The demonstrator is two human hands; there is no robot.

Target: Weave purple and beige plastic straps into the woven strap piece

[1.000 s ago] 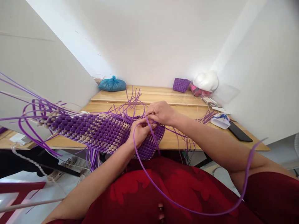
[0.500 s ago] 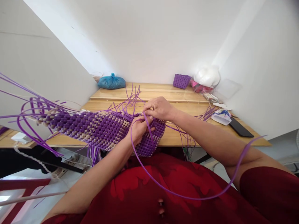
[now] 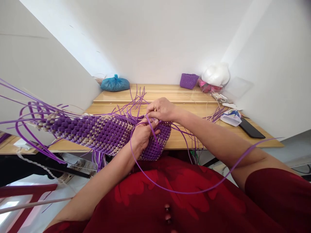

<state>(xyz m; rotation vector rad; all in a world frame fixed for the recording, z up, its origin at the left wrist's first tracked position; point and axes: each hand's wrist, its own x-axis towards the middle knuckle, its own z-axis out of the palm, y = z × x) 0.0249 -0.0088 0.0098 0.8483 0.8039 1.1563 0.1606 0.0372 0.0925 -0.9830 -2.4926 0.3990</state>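
A long woven piece [image 3: 97,131] of purple and cream plastic strips lies across my lap and the front of the wooden table [image 3: 184,142], with loose purple strips sticking out at both ends. My left hand [image 3: 142,134] grips its right end, fingers curled round the weave. My right hand [image 3: 161,109] is just above, fingers pinched on a purple strip [image 3: 189,192] that loops down over my red clothing and up to the right.
On the back shelf [image 3: 155,94] sit a blue plastic bag [image 3: 114,83], a small purple woven basket [image 3: 188,80] and a white bag [image 3: 215,74]. A black phone [image 3: 250,130] and a white-and-blue packet [image 3: 230,117] lie at the table's right. Walls close both sides.
The long purple loop has been drawn shorter and higher over my lap. Both hands stay at the weave's right end; the view has tilted slightly.
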